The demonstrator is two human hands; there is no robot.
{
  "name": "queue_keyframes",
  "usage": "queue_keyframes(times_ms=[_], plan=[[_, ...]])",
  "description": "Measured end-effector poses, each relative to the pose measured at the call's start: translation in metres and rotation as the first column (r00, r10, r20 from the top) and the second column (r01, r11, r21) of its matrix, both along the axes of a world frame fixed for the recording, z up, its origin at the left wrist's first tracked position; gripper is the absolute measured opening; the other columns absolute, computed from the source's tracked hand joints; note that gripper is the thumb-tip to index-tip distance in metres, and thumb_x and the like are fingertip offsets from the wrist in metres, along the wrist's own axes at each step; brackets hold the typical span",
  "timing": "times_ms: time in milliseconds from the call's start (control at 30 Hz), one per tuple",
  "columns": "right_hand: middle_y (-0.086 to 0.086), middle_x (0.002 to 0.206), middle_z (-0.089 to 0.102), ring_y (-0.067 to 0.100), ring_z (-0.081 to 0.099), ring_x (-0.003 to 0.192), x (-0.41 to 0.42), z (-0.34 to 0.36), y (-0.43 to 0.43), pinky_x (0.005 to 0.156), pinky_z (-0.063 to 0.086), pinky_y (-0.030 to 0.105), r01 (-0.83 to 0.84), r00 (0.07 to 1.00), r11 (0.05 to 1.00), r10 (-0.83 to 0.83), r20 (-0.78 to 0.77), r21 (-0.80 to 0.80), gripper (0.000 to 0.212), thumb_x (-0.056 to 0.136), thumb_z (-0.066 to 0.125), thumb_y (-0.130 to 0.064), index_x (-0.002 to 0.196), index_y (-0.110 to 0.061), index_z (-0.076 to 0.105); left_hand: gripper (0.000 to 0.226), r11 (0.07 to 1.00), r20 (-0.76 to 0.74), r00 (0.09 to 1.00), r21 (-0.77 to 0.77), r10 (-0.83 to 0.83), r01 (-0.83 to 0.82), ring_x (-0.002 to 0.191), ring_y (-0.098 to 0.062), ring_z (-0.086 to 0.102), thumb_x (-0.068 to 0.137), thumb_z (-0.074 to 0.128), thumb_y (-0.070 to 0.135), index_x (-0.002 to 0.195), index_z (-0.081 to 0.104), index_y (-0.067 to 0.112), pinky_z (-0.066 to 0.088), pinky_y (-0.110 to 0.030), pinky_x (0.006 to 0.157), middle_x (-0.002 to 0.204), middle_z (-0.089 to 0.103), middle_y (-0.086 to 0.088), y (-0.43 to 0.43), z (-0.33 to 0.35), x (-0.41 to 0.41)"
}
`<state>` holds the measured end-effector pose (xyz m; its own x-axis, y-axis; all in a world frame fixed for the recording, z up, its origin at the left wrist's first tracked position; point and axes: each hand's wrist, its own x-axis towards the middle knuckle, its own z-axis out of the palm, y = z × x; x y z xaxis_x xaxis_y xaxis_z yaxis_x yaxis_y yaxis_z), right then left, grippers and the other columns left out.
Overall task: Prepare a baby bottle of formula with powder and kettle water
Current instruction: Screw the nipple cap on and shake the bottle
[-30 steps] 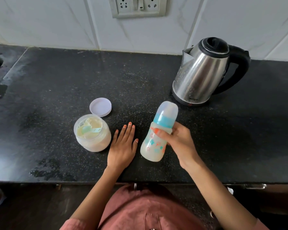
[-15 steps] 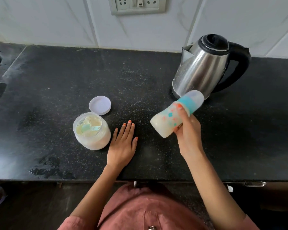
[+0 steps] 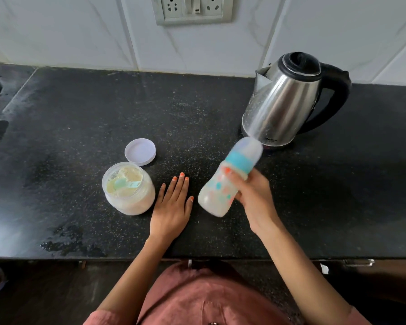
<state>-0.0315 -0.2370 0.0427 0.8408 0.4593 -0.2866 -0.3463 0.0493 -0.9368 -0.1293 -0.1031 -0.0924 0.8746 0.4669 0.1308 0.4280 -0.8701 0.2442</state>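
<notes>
My right hand (image 3: 253, 198) grips the baby bottle (image 3: 223, 186) around its middle, above the black counter. The bottle is capped, with a teal collar and coloured spots, holds milky white liquid, tilts with its cap up and to the right, and is motion-blurred. My left hand (image 3: 172, 207) lies flat on the counter, palm down, fingers apart, holding nothing. Just left of it stands the open powder jar (image 3: 129, 188) with a teal scoop lying in the powder. The steel kettle (image 3: 284, 102) with a black handle stands at the back right.
The jar's white lid (image 3: 140, 151) lies on the counter (image 3: 80, 113) behind the jar. A wall socket panel (image 3: 192, 9) sits on the tiled wall. Wet patches show near the counter's front left edge. A sink edge shows at the far left.
The bottle swung from near upright to tilted high toward the kettle, then back down and left to a steeper tilt. My left hand and the jar stayed put.
</notes>
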Motion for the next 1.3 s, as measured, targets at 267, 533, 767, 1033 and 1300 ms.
queue_keyframes(times_ms=[267,533,767,1033,1300], plan=[[-0.002,0.101,0.067,0.01,0.065,0.095,0.02,0.009,-0.002,0.081,0.055,0.029,0.251,0.966,0.949,-0.232,-0.118,0.192,0.029,0.077,0.066,-0.026,0.105,-0.02,0.061,0.053,1.0,-0.007,1.0,0.016,0.007,-0.007,0.129,-0.025,0.043,0.093,0.028,0.034,0.135,0.046,0.007,0.021,-0.049,0.105,0.142,0.044,-0.008,0.0,0.0,0.001],[-0.001,0.087,0.071,0.01,0.067,0.081,0.002,0.0,-0.007,0.066,0.055,0.026,-0.069,0.98,0.996,0.077,-0.182,0.05,0.035,0.064,0.075,-0.029,0.095,-0.016,0.066,0.053,1.0,-0.009,1.0,0.015,0.006,-0.006,0.128,-0.025,0.043,0.093,0.028,0.034,0.135,0.046,0.006,0.024,-0.046,0.105,0.141,0.044,-0.008,0.0,0.0,0.001],[0.003,0.097,0.066,0.012,0.066,0.082,0.014,-0.005,-0.006,0.059,0.058,0.023,0.157,0.795,0.933,0.075,-0.602,0.324,0.03,0.084,0.055,-0.039,0.101,-0.015,0.059,0.054,1.0,-0.006,1.0,0.009,0.005,-0.005,0.13,-0.024,0.041,0.094,0.027,0.035,0.136,0.044,0.007,0.021,-0.046,0.106,0.143,0.042,-0.007,0.0,0.001,0.0],[0.019,0.106,0.062,0.032,0.07,0.078,0.012,-0.007,-0.012,0.061,0.06,0.036,0.293,0.56,0.852,0.215,-0.8,0.434,0.065,0.059,0.081,-0.025,0.113,0.001,0.056,0.056,1.0,-0.015,1.0,-0.014,0.003,-0.004,0.133,-0.024,0.036,0.094,0.024,0.037,0.138,0.04,0.007,0.017,-0.044,0.108,0.145,0.038,-0.006,0.0,0.001,0.0],[0.006,0.088,0.069,0.018,0.067,0.08,0.02,0.002,-0.006,0.069,0.058,0.03,0.003,0.781,0.907,0.261,-0.567,0.421,0.071,0.056,0.081,-0.039,0.115,-0.011,0.055,0.055,1.0,-0.003,1.0,-0.017,0.003,-0.003,0.132,-0.025,0.039,0.094,0.026,0.036,0.137,0.043,0.006,0.021,-0.044,0.107,0.144,0.04,-0.008,0.0,0.001,0.0]])
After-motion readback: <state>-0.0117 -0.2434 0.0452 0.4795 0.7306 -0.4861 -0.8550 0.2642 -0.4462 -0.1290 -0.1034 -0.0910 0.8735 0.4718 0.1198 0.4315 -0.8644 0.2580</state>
